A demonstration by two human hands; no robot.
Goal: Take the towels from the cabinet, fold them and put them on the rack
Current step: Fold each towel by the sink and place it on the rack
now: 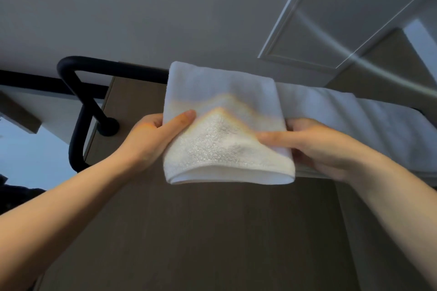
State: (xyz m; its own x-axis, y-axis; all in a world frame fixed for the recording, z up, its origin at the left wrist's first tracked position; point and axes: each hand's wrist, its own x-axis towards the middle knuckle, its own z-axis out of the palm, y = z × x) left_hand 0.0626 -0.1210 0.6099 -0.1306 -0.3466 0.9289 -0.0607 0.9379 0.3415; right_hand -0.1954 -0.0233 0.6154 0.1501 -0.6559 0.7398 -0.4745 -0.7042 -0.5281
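Note:
A small folded white towel (224,111) is held up in front of me, its far edge over the black rack (78,73). My left hand (156,134) pinches its left side, thumb on top. My right hand (316,144) grips its right side, index finger lying across the top. Its folded edge faces me and sags a little. A larger folded white towel (369,120) lies on the rack just to the right, touching or nearly touching the small one.
The rack's black tube bends down at the left to a round wall mount (108,126). A brown wood-look wall panel (201,231) fills the space below. The ceiling and a white recessed panel (331,19) are overhead.

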